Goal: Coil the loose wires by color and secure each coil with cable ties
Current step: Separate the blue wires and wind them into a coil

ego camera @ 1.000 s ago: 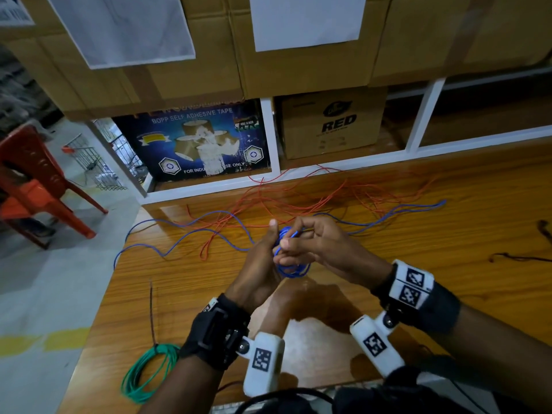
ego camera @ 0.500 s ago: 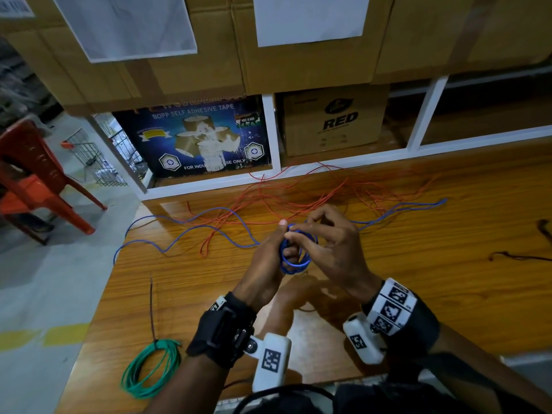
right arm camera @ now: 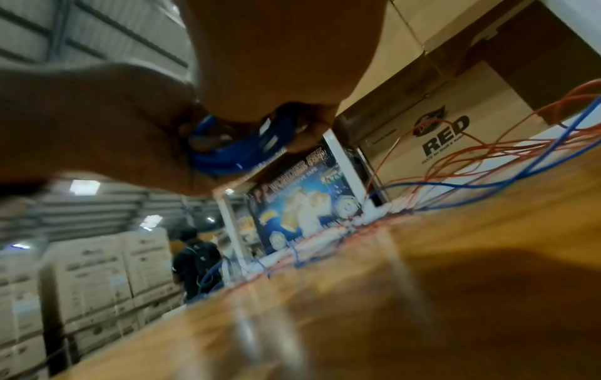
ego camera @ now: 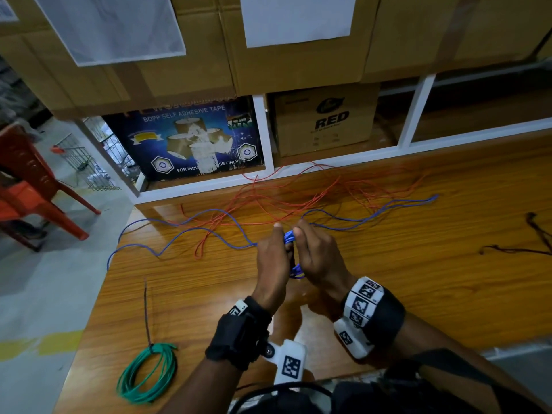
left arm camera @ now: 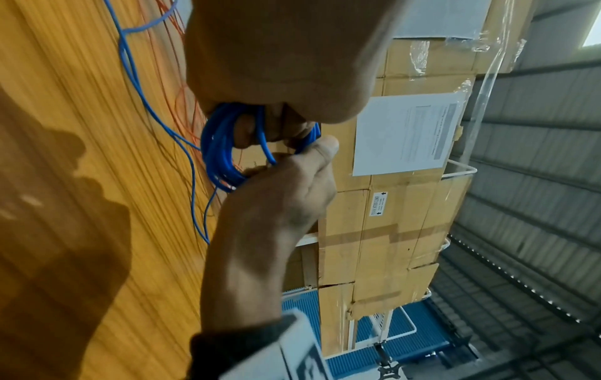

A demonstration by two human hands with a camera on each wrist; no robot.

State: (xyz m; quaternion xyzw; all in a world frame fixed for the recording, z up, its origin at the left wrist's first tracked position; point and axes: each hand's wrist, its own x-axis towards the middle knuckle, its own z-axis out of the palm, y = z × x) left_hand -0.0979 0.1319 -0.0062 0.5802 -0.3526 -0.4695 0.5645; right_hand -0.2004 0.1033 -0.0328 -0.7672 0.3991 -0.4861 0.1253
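The table [ego camera: 418, 294] was wood-grain, w/ a white shelf frame [ego camera: 343, 158] along its far edge and big cardboard boxes [ego camera: 298, 55] stacked above. In the shelf openings sat a blue tape box [ego camera: 185, 138] and a brown box marked RED [ego camera: 325, 121]. Red plastic chairs [ego camera: 27, 186] stood on the floor off the table's left end. Loose red wires [ego camera: 298, 192] lay tangled across the far-middle of the table, overlapping long loose runs of blue wire [ego camera: 185, 234] that trailed out to both left & right. A green coil [ego camera: 146, 375], already tied w/ a dark cable tie [ego camera: 147, 312] whose tail pointed away, lay near the front-left corner, well apart from the rest. A thin dark strand [ego camera: 513, 249] lay by the right edge. Both hands were held together above the table's middle: left hand [ego camera: 273, 258] and right hand [ego camera: 319, 255] each pinched a small blue coil [left arm camera: 221, 151] between them, fingers curled round its loops. In the left wrist view the left thumb pressed on the coil's strands w/ the right hand's fingers through the loop; right wrist view was blurred. A person in dark clothes [right arm camera: 195, 259] stood far back by stacked cartons.
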